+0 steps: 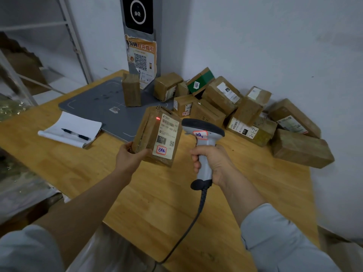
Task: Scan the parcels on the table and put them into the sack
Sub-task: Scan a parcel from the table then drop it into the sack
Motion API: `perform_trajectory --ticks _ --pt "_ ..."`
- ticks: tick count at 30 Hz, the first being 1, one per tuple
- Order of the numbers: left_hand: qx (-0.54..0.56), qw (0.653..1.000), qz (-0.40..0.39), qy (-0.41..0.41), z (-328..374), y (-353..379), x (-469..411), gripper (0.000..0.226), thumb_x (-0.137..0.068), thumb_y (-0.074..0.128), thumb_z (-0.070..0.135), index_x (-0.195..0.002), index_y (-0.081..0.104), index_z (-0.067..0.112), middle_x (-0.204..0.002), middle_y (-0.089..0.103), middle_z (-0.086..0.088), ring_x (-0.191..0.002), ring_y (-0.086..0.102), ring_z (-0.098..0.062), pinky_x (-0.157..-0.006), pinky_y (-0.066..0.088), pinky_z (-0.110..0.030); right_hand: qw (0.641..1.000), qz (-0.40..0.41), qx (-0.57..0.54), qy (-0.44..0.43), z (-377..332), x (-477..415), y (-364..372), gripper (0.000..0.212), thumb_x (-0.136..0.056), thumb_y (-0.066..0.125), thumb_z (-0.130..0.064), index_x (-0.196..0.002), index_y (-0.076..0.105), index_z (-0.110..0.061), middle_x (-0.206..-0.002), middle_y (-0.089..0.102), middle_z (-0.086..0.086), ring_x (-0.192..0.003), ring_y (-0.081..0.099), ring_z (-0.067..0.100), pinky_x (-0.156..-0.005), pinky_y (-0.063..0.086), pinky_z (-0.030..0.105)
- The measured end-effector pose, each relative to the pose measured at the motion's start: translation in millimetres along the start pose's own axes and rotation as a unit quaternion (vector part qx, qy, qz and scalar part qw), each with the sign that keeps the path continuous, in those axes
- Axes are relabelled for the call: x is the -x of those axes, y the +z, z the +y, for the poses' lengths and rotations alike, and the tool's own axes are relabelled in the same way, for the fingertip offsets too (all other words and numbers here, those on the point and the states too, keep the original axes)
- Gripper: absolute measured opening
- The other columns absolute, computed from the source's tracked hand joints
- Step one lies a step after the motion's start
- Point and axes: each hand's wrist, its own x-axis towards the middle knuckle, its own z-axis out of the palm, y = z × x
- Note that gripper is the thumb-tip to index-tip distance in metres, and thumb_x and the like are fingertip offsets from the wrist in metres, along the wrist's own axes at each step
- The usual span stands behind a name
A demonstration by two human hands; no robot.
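Parcel [157, 136], brown, w/ white label: held upright above surface [157, 203], lower-left edge gripped by L hand [129, 156], fingers curled round it. Red scan dot seen at label's top-left. Scanner [203, 134], grey, corded: handle clasped in R hand [212, 161], head just beside the parcel. Parcel pile [235, 107]: heaped at far right, against wall. Notepad [72, 130] w/ pen [75, 134]: laid at left.

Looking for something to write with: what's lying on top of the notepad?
A black pen lies slantwise on the open white page of the notepad, which looks blank. Only the thin strip of page directly under the pen is covered.
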Motion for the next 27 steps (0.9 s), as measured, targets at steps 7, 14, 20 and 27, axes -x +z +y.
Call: perform_trajectory --ticks 7,14,20,27 --pt "-0.003 1.0 0.021 -0.008 2 -10 5 0.078 -0.071 0.081 0.018 -0.136 0.04 0.007 -0.117 0.055 -0.005 -0.11 0.056 -0.022 -0.092 0.049 -0.034 1.0 -0.024 0.0 0.001 2 -4 10 0.014 -0.08 0.067 0.001 -0.072 0.057 -0.006 -0.053 0.055 0.007 -0.038 0.046 0.014 -0.041 0.042 0.023" --pt "0.036 0.992 0.119 -0.031 -10 -66 18 0.073 -0.073 0.08 0.026 -0.134 0.043 0.008 -0.114 0.057 -0.004 -0.105 0.058 -0.021 -0.095 0.051 -0.039 0.994 -0.101 0.031 0.03 17 -9 53 0.013 -0.082 0.068 -0.003 -0.075 0.058 -0.006 -0.051 0.057 0.005 -0.039 0.048 0.012 -0.042 0.043 0.021" --pt "0.065 0.945 0.317 -0.058 -42 -165 48 0.063 -0.07 0.077 0.04 -0.122 0.055 0.012 -0.115 0.064 -0.005 -0.103 0.063 -0.023 -0.091 0.053 -0.042 0.976 -0.186 0.085 0.078 50 -7 116 0.009 -0.082 0.067 -0.003 -0.078 0.06 -0.004 -0.054 0.056 0.006 -0.041 0.048 0.014 -0.044 0.043 0.023" --pt "-0.063 0.881 0.45 -0.134 -116 -266 85 0.077 -0.046 0.076 0.063 -0.109 0.063 0.022 -0.108 0.064 -0.007 -0.086 0.067 -0.022 -0.072 0.06 -0.042 0.95 -0.249 0.129 0.136 83 7 174 0.01 -0.082 0.067 -0.002 -0.079 0.058 -0.005 -0.053 0.055 0.007 -0.039 0.048 0.014 -0.043 0.042 0.022"
